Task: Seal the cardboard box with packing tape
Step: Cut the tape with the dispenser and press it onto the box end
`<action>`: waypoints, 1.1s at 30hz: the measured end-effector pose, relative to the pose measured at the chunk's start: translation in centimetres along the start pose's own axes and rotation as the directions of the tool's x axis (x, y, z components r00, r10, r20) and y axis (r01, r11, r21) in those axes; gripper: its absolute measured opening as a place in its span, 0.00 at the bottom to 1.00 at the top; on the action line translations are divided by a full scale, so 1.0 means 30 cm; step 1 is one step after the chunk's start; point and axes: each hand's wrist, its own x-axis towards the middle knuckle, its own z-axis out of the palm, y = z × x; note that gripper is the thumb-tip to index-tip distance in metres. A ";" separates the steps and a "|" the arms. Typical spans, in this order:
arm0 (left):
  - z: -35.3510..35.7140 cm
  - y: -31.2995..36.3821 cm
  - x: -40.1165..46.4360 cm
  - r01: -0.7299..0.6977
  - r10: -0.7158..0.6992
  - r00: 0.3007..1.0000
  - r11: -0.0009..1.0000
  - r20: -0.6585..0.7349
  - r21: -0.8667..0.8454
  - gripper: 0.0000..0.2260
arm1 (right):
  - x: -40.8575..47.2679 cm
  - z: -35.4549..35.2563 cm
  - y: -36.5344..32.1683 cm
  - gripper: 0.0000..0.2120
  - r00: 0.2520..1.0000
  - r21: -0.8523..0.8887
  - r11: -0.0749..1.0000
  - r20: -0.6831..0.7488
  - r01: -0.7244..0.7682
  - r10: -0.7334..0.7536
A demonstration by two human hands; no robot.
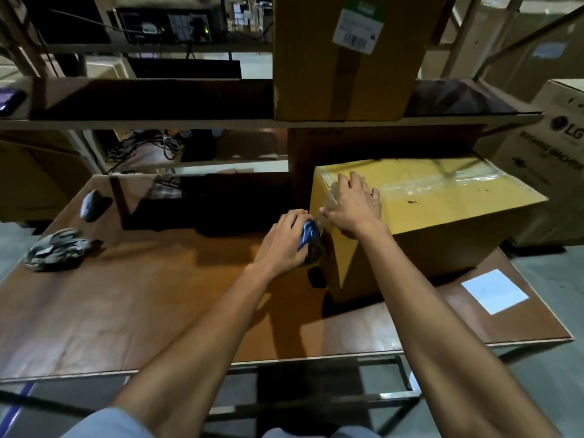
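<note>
A yellow-brown cardboard box [442,216] lies on the right half of the wooden table [142,295], its top flaps closed. A strip of clear packing tape [426,184] runs along the top seam and bends down over the near-left edge. My right hand [354,203] lies flat on that corner, fingers spread, pressing the tape end. My left hand [284,241] grips a blue tape dispenser [308,235] just left of the box's side, with the tape stretched from it up to the box.
Crumpled grey gloves [57,249] and a small grey object [88,203] lie on the table's left part. A white paper sheet [494,290] sits at the right. A labelled carton [347,55] stands on the shelf above; a printed carton [553,159] stands far right.
</note>
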 end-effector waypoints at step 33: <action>0.088 -0.256 0.086 -0.419 0.424 0.905 0.899 0.019 -0.123 0.30 | -0.030 0.018 -0.067 0.61 0.964 -0.206 0.952 0.087 -0.227 0.249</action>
